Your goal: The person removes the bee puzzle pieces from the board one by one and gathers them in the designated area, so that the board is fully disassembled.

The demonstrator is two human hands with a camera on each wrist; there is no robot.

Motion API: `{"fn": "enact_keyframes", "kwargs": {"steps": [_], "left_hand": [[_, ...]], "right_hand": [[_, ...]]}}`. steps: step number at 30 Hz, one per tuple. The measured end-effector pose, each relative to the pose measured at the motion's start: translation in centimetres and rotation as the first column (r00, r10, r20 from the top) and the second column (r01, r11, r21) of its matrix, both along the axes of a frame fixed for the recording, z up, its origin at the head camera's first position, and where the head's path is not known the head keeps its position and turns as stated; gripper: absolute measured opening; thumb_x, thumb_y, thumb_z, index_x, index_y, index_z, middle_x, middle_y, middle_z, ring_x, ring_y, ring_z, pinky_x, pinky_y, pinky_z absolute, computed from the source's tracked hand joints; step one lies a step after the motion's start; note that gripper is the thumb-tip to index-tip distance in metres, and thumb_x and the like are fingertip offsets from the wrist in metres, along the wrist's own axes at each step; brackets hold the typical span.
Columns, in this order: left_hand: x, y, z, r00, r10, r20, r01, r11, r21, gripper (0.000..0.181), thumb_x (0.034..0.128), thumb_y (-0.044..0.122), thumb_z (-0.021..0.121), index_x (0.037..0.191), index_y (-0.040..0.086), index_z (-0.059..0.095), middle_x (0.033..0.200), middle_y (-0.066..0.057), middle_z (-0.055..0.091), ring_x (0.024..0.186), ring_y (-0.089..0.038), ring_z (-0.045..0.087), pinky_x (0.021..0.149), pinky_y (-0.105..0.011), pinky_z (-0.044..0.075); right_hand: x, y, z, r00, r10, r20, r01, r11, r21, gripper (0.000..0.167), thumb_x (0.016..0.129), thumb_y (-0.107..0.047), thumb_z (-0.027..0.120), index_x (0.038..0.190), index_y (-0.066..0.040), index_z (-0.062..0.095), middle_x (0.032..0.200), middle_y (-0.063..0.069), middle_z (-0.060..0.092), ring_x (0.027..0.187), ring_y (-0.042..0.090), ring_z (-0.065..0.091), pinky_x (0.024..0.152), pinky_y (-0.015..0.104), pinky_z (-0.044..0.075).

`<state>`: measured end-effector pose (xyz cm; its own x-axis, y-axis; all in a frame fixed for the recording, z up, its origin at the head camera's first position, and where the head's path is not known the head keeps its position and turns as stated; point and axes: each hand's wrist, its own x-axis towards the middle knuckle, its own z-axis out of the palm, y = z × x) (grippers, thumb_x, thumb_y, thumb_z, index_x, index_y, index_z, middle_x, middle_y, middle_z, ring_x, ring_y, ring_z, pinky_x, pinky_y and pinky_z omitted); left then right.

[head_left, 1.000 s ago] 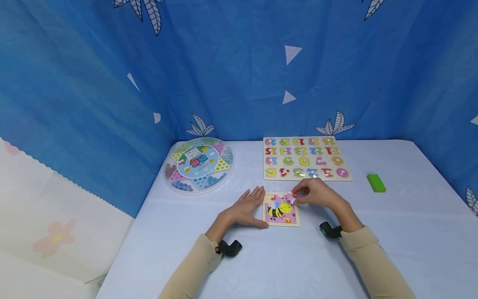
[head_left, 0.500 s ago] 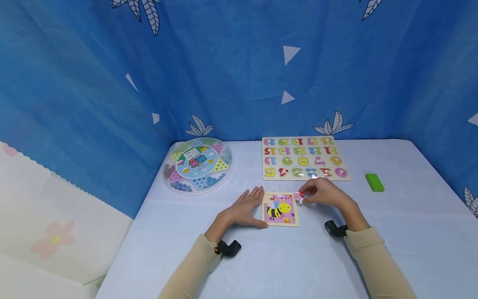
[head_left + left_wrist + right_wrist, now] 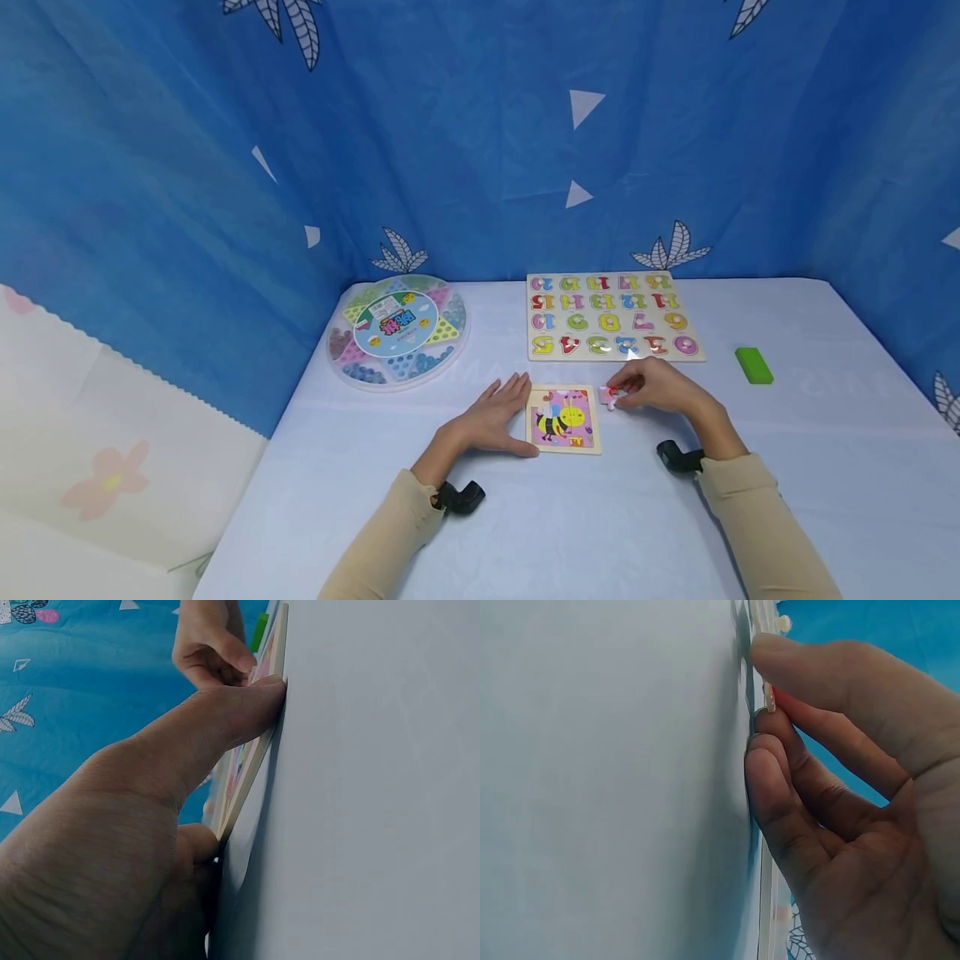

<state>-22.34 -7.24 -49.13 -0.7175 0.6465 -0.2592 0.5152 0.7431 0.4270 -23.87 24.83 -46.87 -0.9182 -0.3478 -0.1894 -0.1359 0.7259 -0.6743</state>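
Observation:
A small square jigsaw puzzle of a bee [image 3: 564,419] lies flat in a pale wooden frame on the white-covered table. Along its left side rests my left hand [image 3: 491,418], fingers straight and spread, thumb at the near left corner; in the left wrist view the thumb presses on the frame's edge [image 3: 251,776]. Just right of the frame, apart from it, my right hand [image 3: 656,388] pinches a pink puzzle piece [image 3: 607,397] with red on it. The right wrist view has this piece [image 3: 769,697] edge-on, low over the table, partly hidden by the thumb.
Behind the bee puzzle lies a number board [image 3: 611,318] with colourful numerals. A round Chinese checkers set [image 3: 397,333] with marbles sits at the back left. To the right is a green block [image 3: 753,366]. Blue curtain [image 3: 480,142] closes off the back.
My right hand has moved right with the puzzle piece, from over the frame's upper right corner to the table beside it. The left hand has stayed in place.

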Motion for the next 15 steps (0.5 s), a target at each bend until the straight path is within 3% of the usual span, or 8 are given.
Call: {"fn": "enact_keyframes", "kwargs": {"steps": [15], "left_hand": [[-0.20,-0.01,-0.22,1.000,-0.002,0.003,0.002,1.000,0.011,0.114,0.0771,0.064,0.068,0.158,0.013,0.005,0.166,0.002,-0.001,0.153,-0.011,-0.006,0.126,-0.038,-0.001]], "right_hand": [[-0.13,0.05,-0.45,1.000,-0.010,0.011,0.010,1.000,-0.002,0.032,0.076,-0.016,0.083,0.106,-0.009,0.075,0.098,0.004,0.068,0.084,0.018,0.053,0.072,0.022,0.050]]}}
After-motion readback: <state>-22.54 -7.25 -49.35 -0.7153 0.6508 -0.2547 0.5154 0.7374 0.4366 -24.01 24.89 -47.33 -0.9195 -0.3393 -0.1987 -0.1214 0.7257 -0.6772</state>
